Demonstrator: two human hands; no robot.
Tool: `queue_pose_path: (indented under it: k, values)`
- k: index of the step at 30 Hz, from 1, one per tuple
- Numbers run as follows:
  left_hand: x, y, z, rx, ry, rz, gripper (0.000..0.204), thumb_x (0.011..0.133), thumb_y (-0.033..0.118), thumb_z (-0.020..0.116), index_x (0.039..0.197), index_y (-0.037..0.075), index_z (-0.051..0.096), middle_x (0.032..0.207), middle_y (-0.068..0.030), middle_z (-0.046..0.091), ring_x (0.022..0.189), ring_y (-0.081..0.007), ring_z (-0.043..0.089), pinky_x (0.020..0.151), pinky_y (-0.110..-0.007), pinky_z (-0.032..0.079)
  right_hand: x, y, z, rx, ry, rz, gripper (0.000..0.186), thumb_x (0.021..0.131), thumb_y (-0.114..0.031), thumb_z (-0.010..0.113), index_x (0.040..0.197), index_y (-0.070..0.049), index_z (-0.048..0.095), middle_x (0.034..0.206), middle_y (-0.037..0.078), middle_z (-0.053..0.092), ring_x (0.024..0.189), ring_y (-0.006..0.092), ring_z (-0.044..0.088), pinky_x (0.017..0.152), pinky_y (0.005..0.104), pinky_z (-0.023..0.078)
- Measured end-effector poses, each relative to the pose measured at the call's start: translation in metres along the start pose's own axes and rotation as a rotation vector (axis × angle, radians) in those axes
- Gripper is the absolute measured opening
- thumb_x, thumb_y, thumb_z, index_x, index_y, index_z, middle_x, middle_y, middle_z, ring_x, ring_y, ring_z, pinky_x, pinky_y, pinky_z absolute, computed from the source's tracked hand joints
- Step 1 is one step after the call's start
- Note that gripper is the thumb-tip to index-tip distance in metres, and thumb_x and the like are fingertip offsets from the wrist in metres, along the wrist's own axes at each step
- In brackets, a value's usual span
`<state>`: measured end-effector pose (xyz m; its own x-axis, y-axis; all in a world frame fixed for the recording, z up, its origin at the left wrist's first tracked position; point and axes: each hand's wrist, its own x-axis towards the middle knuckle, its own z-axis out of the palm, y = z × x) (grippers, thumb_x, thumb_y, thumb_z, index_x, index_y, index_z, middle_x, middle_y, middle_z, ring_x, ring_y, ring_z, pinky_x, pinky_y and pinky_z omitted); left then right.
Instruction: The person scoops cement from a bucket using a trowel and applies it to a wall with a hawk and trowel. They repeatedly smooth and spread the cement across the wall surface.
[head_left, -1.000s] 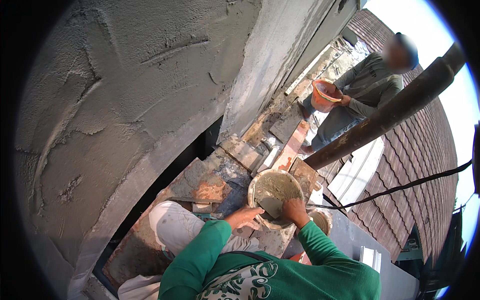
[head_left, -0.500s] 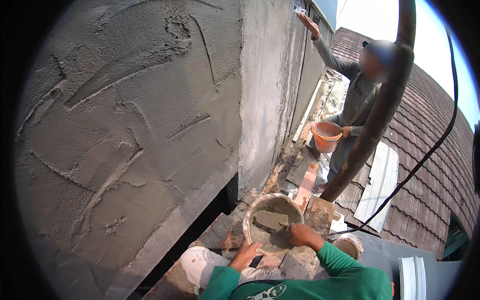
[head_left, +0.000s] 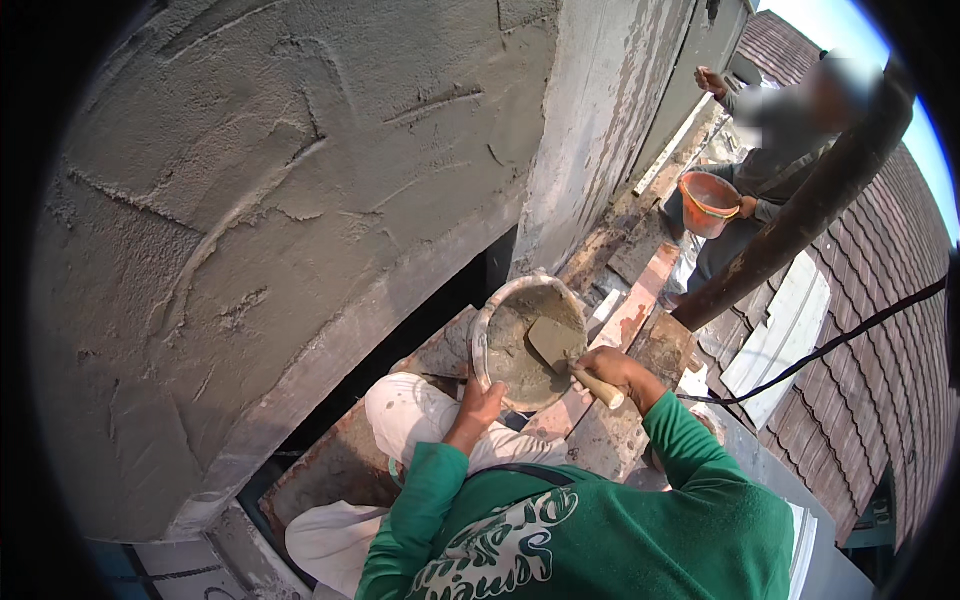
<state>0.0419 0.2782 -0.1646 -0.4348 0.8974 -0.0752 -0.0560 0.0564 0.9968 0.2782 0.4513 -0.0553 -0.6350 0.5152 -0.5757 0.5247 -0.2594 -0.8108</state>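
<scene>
My left hand [head_left: 480, 404] is closed on the near-left rim of a round, mortar-smeared bucket [head_left: 481, 335], which is tilted toward me. My right hand [head_left: 618, 371] grips the wooden handle of a trowel [head_left: 552, 343]. Its flat, mortar-coated blade lies inside the bucket, over grey wet mortar [head_left: 507, 365] that lines the bottom and sides. Both hands are in front of my bent knees, in pale, stained trousers [head_left: 420, 410]. My fingertips on the bucket's inner side are partly hidden.
A freshly plastered wall [head_left: 330, 170] rises at the left, with a dark gap below it. Rough planks [head_left: 640, 300] lie under the bucket. Farther off, a co-worker holds an orange bucket [head_left: 709, 205] beside a thick slanting pole [head_left: 800, 230]. A black cable [head_left: 850, 340] crosses the roof tiles.
The trowel has turned in the bucket, its handle now pointing toward me. The bucket tips more toward me. My view has shifted, and the co-worker's raised hand is lower.
</scene>
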Motion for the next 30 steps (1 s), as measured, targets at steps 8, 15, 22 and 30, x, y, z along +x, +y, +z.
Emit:
queue_pose_path:
  k: [8,15,22,30]
  values:
    - [-0.003,0.015,0.001,-0.061,-0.047,-0.033,0.052,0.086,0.008,0.061,0.136,-0.004,0.052,0.119,-0.0138,0.066,0.107,-0.0227,0.063,0.093,-0.034,0.051,0.018,-0.038,-0.011,0.018,0.065,0.077,0.024,0.095,-0.015,0.066,0.091,0.008,0.070,0.074,0.014,0.070,0.057,0.0218,0.068,0.045,0.0353,0.055]
    - [0.012,0.029,-0.007,0.201,-0.266,-0.082,0.101,0.082,-0.001,0.056,0.167,0.014,0.004,0.163,-0.0225,0.035,0.146,-0.0310,0.042,0.118,-0.034,0.033,0.038,-0.066,0.037,-1.007,0.197,-0.331,0.035,0.079,-0.024,0.072,0.074,0.010,0.070,0.079,0.034,0.067,0.081,0.0463,0.071,0.076,0.0502,0.056]
    - [0.012,0.007,-0.008,0.164,-0.099,0.093,0.065,0.086,0.002,0.062,0.147,-0.005,0.042,0.131,-0.0151,0.061,0.117,-0.0218,0.059,0.101,-0.033,0.048,0.012,-0.039,0.088,-1.410,0.001,-0.303,0.021,0.079,-0.012,0.066,0.094,0.000,0.075,0.093,0.024,0.075,0.089,0.0380,0.075,0.078,0.0454,0.059]
    - [0.007,0.006,-0.014,0.030,-0.128,0.004,0.048,0.089,0.006,0.063,0.134,-0.006,0.050,0.112,-0.0110,0.067,0.098,-0.0154,0.063,0.088,-0.033,0.053,0.020,-0.005,0.076,-1.306,0.450,-0.455,0.023,0.084,-0.013,0.062,0.099,0.002,0.071,0.105,0.026,0.069,0.092,0.0380,0.072,0.078,0.0454,0.057]
